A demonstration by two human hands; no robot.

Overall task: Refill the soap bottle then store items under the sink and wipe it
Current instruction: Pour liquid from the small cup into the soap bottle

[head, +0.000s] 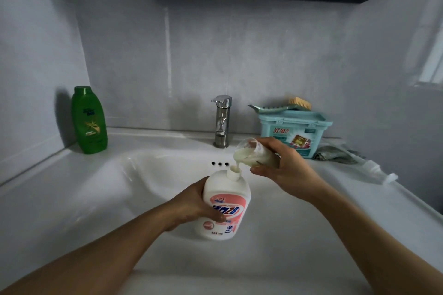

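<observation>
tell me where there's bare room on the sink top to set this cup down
Bare: the back ledge between the green bottle and the faucet, and the left counter in front of that bottle. Crowded: the right back corner, where the teal box, grey cloth and white pump head sit close behind the right hand holding the cup.

Uncapped white soap bottle [225, 208] beneath tilted, pouring clear cup [247, 154].

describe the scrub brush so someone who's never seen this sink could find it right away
Find the chrome faucet at the back of the white sink. Right of it stands a teal detergent box, and the scrub brush lies across its lid. It alone has tan bristles on a long teal handle.
</observation>
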